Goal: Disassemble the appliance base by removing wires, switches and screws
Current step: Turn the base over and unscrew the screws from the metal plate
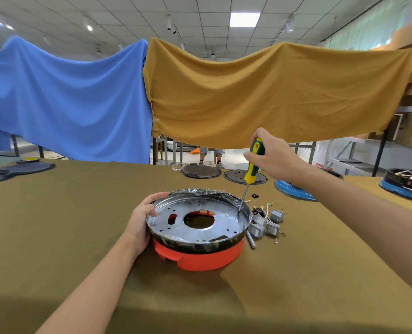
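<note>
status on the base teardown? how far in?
Done, it seems: grey switches and loose wires lie on the table right of the appliance base. In hand: left hand grips the rim, right hand holds the screwdriver, tip down at the metal plate's right edge. Left: that plate still sits in the base; remaining screw count unclear.

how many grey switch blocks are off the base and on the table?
4 grey switch blocks, all clustered right of the appliance base: far right, upper middle, lower right, lower left against the base. Wires tangle among them, so another could be hidden.
</note>
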The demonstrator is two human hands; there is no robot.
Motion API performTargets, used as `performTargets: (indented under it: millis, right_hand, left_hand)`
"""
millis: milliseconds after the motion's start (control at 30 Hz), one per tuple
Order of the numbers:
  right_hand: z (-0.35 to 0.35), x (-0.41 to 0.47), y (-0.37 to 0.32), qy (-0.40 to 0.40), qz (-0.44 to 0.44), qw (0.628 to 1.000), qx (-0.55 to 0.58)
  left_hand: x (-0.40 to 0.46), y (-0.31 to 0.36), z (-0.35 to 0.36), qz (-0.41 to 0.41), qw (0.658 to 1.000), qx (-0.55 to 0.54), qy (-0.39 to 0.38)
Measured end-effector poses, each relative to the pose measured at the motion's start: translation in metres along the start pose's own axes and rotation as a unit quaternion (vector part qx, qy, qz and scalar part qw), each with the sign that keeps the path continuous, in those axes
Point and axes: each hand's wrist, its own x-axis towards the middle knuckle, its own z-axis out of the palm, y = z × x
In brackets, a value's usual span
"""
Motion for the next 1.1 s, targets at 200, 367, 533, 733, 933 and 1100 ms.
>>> performTargets:
  millis: [200, 367, 533, 733, 933, 1100]
  right_hand:
    - [-0.006, 0.016, -0.020, -0.059, -0.002, 0.969, -0.242]
    - [0.000, 0.024, -0.036, -0.032, 0.002, 0.923, -0.384]
    - [0.001, 0.030, -0.049, -0.032, 0.026, 0.897, -0.439]
    - [-0.002, 0.038, -0.052, -0.092, 0.039, 0.901, -0.423]
    - [-0.009, 0.047, -0.049, -0.169, 0.059, 0.924, -0.339]
    - [-0.026, 0.046, -0.040, -0.252, 0.046, 0.946, -0.201]
  left_hand:
    - [0.000, 0.000, 0.000, 0.008, 1.000, -0.005, -0.006]
    - [0.000, 0.000, 0.001, 0.007, 1.000, -0.005, -0.008]
    - [-0.001, 0.000, 0.001, 0.010, 1.000, 0.000, -0.008]
    - [-0.001, 0.001, 0.002, 0.013, 1.000, 0.008, -0.004]
    - [-0.001, 0.000, 0.002, 0.011, 1.000, 0.006, -0.005]
    - [0.000, 0.000, 0.001, 0.010, 1.000, 0.007, -0.006]
